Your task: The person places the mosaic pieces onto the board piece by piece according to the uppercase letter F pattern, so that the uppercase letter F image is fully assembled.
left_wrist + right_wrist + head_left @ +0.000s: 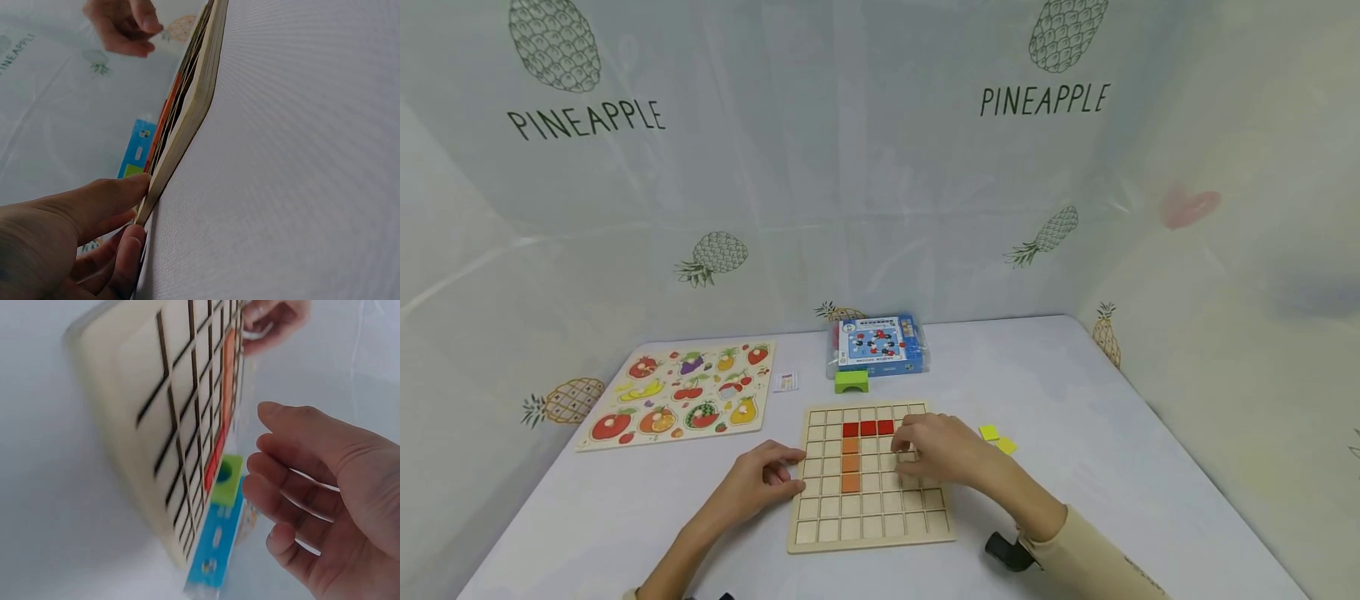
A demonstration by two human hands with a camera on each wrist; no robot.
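Steadying the grid board (871,529), I'd guess: left hand (754,482) spread against its left edge, right hand (942,450) relaxed, empty, over its right half.

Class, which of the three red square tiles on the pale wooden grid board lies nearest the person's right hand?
The rightmost red square tile in the head view: it sits beside the right hand, while the others lie farther left.

right fingers (294,480): bent, near grid board (147,437) | on board: red tiles (214,461), orange tiles (229,378)
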